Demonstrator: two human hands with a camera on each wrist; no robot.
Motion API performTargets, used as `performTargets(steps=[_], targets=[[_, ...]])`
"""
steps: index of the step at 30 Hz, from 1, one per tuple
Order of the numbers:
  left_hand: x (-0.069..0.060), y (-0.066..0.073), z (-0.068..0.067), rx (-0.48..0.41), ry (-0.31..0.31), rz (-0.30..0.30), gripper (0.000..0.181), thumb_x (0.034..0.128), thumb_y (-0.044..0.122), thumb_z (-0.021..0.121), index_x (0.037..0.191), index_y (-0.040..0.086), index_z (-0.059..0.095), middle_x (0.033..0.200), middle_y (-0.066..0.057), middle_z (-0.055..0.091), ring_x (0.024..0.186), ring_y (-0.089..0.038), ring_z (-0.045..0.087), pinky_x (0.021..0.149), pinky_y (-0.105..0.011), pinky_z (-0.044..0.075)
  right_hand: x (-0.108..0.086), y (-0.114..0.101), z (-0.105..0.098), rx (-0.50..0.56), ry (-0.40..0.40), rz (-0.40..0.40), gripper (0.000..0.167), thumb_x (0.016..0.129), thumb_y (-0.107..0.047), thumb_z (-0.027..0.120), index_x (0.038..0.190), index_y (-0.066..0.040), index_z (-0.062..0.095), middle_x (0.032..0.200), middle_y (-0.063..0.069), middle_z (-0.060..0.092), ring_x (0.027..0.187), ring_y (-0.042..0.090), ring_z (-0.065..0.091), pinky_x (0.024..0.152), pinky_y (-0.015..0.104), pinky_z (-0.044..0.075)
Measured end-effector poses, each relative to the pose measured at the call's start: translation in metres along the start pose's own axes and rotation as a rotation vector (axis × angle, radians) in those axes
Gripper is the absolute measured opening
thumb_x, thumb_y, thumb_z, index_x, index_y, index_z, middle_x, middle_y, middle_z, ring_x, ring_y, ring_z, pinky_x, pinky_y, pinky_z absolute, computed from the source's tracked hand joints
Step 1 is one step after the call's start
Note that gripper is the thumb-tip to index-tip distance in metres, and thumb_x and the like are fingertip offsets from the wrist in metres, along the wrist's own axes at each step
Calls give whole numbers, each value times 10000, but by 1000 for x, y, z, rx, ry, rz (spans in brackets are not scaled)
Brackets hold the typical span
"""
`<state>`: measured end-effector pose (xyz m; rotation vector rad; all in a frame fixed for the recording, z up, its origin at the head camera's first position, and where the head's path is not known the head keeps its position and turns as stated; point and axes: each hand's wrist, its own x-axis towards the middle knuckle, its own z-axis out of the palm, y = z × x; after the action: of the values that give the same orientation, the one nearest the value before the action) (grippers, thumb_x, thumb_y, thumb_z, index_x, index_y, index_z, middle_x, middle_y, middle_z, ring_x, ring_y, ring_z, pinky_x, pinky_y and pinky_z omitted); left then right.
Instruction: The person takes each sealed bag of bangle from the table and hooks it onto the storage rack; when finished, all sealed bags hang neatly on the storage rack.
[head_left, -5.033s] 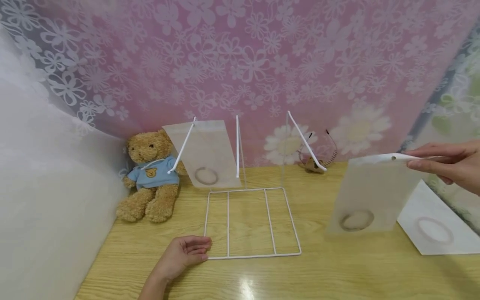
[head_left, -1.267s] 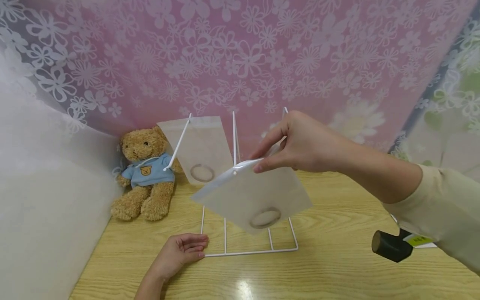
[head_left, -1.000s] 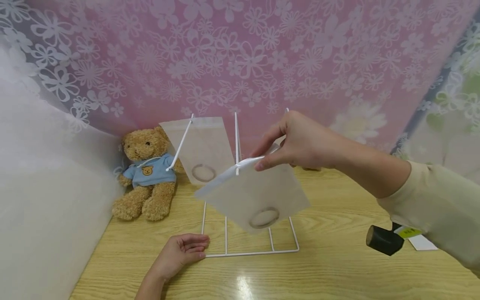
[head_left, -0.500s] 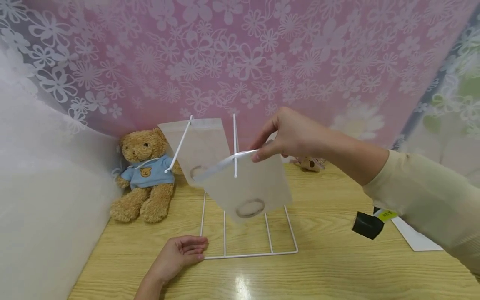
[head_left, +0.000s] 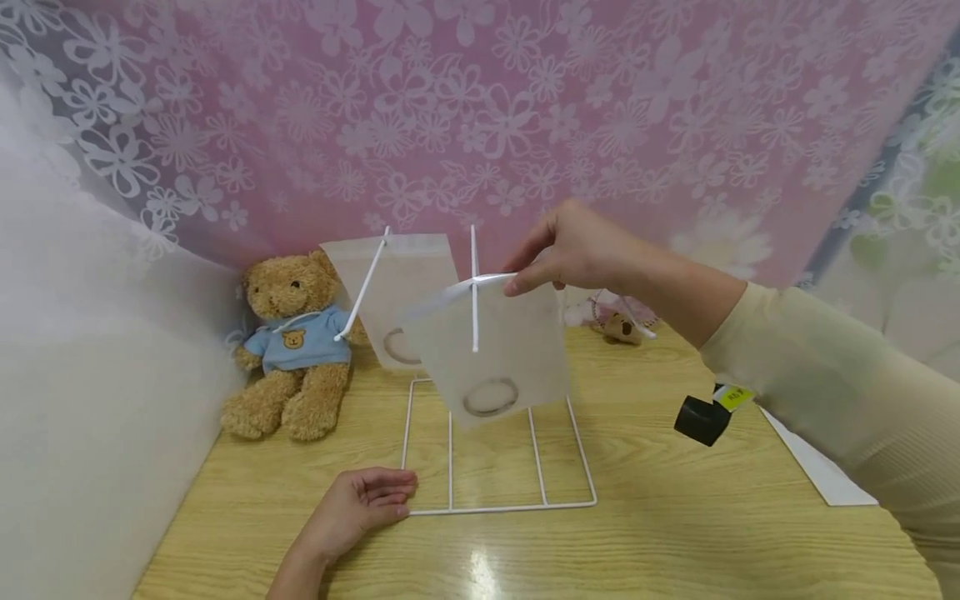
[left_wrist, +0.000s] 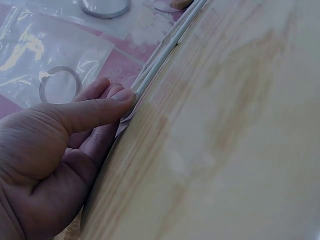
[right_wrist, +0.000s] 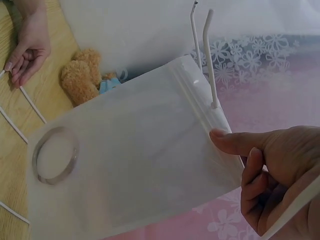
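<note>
My right hand [head_left: 577, 250] pinches the top edge of a frosted zip bag [head_left: 498, 342], thumb in front. Inside the bag, near its bottom, lies a thin round bangle [right_wrist: 75, 159]. The middle prong of a white wire display rack [head_left: 502, 508] passes through the hole in the bag's top, and its tip sticks out in front. A second such bag [head_left: 408, 275], also with a ring in it, hangs far back on the left prong. At the rack's front left corner, my left hand [head_left: 360, 508] pinches the base wire [left_wrist: 159, 62].
Behind the rack on the left sits a teddy bear [head_left: 300, 342] in a blue top. A bear-faced headband [head_left: 621, 327] lies at the back right. One white flat piece [head_left: 817, 467] lies right, partly under my sleeve. A black device [head_left: 701, 419] hangs below my right forearm.
Earlier the right hand held the bag off to the right of the rack. Over the last second the bag has slid back along the middle prong. My left hand has stayed put.
</note>
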<state>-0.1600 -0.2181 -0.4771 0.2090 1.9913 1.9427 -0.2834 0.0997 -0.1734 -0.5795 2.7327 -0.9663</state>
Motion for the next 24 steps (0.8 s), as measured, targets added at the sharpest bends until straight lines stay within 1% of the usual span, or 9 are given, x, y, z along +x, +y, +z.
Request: performTargets(steps=[4,8,13,20,24], targets=[[0,0,-1,1,1,-13,520,873,16,747,1323,-152,547,1322,-303,600,1089,-106,689,951,-234,584,11,4,-2,23,1,13,243,804,-263,860,1013,-149,811,1036,30,766,933,223,572,692,282,532],[1,-1,-1,-2,-3,-31,517,880,34,746,1331,-132,554,1330,-278,607,1103,-125,685,952,-241,586,20,9,-4,20,4,35,246,820,-245,847,1040,-144,804,1054,32,765,914,217,566,680,262,526],[2,0,-1,-8,-7,-22,512,870,25,754,1318,-136,562,1316,-279,615,1092,-131,690,949,-249,589,31,12,-6,35,19,47,242,827,-232,841,1048,-140,801,1079,37,764,925,211,577,693,257,530],[1,1,-2,-5,-8,-16,517,874,26,751,1321,-143,555,1324,-291,605,1085,-104,689,952,-240,586,42,13,-7,36,42,40,257,836,-239,834,1073,-146,795,1081,24,767,889,198,585,687,259,523],[0,1,-2,-4,-6,-20,515,874,24,750,1319,-146,555,1319,-294,606,1079,-105,690,944,-238,589,45,14,-6,52,54,48,247,854,-225,817,1082,-134,789,1089,37,764,933,202,594,735,290,545]])
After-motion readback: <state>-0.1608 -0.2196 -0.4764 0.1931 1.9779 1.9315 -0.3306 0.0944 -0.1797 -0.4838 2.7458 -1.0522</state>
